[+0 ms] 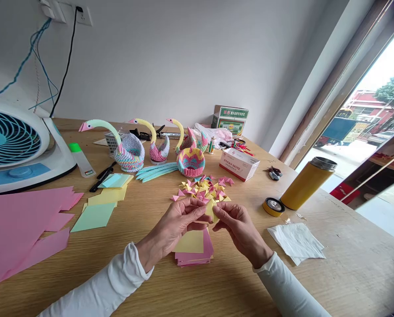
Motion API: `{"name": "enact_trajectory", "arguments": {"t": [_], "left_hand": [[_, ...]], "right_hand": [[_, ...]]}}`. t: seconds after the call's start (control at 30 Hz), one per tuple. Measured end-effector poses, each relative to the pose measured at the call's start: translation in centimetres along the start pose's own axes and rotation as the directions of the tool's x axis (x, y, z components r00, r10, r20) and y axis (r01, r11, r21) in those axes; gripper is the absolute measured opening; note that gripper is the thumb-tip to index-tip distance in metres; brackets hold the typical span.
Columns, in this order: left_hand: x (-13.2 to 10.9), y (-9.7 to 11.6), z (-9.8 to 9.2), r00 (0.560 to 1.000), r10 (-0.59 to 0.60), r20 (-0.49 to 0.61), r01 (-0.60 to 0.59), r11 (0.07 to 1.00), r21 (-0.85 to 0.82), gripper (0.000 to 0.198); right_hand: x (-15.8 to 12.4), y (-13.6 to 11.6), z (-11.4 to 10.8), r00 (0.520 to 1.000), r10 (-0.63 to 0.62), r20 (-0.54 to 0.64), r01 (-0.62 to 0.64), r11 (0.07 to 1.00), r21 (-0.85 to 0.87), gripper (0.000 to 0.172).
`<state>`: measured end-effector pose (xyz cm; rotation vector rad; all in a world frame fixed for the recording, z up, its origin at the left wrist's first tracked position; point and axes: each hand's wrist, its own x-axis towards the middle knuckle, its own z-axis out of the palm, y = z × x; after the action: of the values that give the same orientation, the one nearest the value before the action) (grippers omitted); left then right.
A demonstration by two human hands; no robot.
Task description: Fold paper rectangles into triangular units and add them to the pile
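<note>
Left hand (173, 225) and right hand (242, 225): each grip pinches yellow paper (211, 210) near paper stack (190, 242), apparently steadying both edges. Folded triangles (204, 192) heaped beyond on bench (230, 284), likely for easy reach.

Just past my L hand (180, 215) & R hand (238, 222), the pile of folded triangles (213, 188) blocks any low pass fwd, w/ the paper bowl (190, 171) & STICKY NOTE box (238, 166) standing behind it; the note stack (194, 253) blocks the near side. To my R there's bare tabletop (252, 193) before the flask lid (274, 208), flask (305, 185) & tissue (296, 242), & to my L a free stretch reaches the green notes (94, 217).
</note>
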<state>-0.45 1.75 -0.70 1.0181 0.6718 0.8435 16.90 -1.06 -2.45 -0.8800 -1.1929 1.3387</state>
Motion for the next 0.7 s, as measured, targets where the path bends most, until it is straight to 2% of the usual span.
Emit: {"name": "enact_trajectory", "arguments": {"t": [0.17, 0.47, 0.6, 0.7], "left_hand": [[0.17, -0.19, -0.35, 0.999, -0.002, 0.038, 0.002, 1.0, -0.011, 0.024], [0.31, -0.16, -0.67, 0.999, -0.024, 0.047, 0.025, 0.999, -0.039, 0.031], [0.29, -0.09, -0.22, 1.0, -0.007, 0.016, 0.006, 0.999, 0.046, 0.033], [0.23, -0.24, 0.22, 1.0, 0.009, -0.017, -0.006, 0.99, 0.144, 0.034]], "right_hand": [[-0.03, -0.13, -0.11, 0.999, 0.03, 0.021, -0.03, 0.999, 0.022, 0.022], [0.07, -0.06, -0.3, 0.999, 0.028, 0.025, -0.028, 1.0, -0.015, 0.022], [0.04, 0.08, -0.11, 0.999, -0.041, 0.007, 0.042, 0.983, -0.178, 0.028], [-0.19, 0.29, 0.28, 0.996, -0.087, -0.001, 0.081, 0.929, -0.36, 0.029]]}}
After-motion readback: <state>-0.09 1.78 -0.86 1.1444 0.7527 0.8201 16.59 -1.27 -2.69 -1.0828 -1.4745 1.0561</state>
